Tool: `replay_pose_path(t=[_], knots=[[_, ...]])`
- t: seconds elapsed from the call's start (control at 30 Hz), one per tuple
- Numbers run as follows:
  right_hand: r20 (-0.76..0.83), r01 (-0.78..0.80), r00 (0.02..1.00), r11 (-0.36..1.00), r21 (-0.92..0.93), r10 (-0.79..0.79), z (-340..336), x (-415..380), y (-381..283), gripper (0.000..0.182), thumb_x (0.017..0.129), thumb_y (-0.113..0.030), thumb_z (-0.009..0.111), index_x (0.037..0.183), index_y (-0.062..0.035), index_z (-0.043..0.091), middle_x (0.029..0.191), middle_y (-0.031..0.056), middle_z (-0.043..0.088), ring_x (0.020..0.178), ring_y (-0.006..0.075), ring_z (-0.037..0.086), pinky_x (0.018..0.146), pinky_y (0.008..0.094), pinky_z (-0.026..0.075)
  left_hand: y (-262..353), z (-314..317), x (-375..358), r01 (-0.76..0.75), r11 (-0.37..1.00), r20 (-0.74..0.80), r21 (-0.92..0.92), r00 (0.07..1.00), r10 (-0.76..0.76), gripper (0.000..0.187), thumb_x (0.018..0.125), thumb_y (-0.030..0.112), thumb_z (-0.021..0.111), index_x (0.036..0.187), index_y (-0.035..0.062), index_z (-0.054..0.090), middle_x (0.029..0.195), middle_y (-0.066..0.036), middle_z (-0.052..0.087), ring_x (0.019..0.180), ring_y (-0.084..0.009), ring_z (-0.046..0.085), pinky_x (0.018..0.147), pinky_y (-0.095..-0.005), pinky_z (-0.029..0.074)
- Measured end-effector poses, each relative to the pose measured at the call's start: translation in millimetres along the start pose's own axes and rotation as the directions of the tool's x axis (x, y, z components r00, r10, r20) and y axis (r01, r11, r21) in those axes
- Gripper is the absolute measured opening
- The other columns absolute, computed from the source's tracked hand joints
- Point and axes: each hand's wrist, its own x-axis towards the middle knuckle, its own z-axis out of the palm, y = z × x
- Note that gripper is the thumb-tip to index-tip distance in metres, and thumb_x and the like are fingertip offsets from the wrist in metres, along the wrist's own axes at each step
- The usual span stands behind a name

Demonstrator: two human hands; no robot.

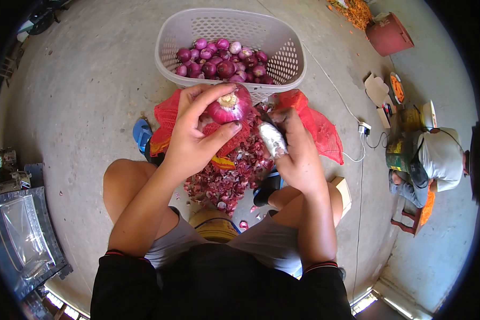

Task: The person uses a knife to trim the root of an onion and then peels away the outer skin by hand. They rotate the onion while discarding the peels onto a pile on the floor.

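Left fingers (212, 97), half-spread, around a red onion (238, 109).

There is one held onion (240, 106), one basket (276, 34) (its onions (225, 68) overlap past counting), one red tub (386, 34), one co-worker (440, 154).

Illumination is even and moderately bright across the floor (101, 101); shadows are soft. Strips of light (54, 300) glare along the lower edge. Clear plastic (26, 234) at left throws reflections. The onion (236, 106) is acceptably sharp. Fisheye distortion is pronounced — the right wall (461, 117) bows, corners fall to black — and edge detail softens.
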Motion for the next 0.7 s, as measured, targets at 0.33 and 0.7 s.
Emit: replay_pose_path(t=[0.33, 0.7], knots=[[0.008, 0.098, 0.995, 0.941, -0.324, -0.101, 10.9, 1.1, -7.3, 0.040, 0.065, 0.003, 0.058, 0.101, -0.0011, 0.042, 0.079, 0.0209, 0.057, 0.079, 0.0398, 0.058, 0.065, 0.0478, 0.045, 9.9, -1.9, 0.5, -0.092, 0.917, 0.029, 0.388, 0.996, 0.087, 0.052, 0.068, -0.002, 0.070, 0.118, 0.0057, 0.057, 0.126, -0.015, 0.044, 0.119, -0.0263, 0.044, 0.098, -0.0354, 0.038], [0.024, 0.048, 0.999, 0.961, -0.272, -0.043, 18.4, 2.0, -8.0, 0.039, 0.067, 0.003, 0.057, 0.102, -0.0015, 0.040, 0.078, 0.0230, 0.057, 0.080, 0.0414, 0.057, 0.066, 0.0492, 0.044, -1.0, -0.2, 0.6, 0.002, 0.998, -0.092, 0.059, 0.996, 0.004, 0.052, 0.074, 0.002, 0.071, 0.122, 0.0024, 0.051, 0.121, -0.011, 0.048, 0.111, -0.0199, 0.050, 0.094, -0.0310, 0.042]])
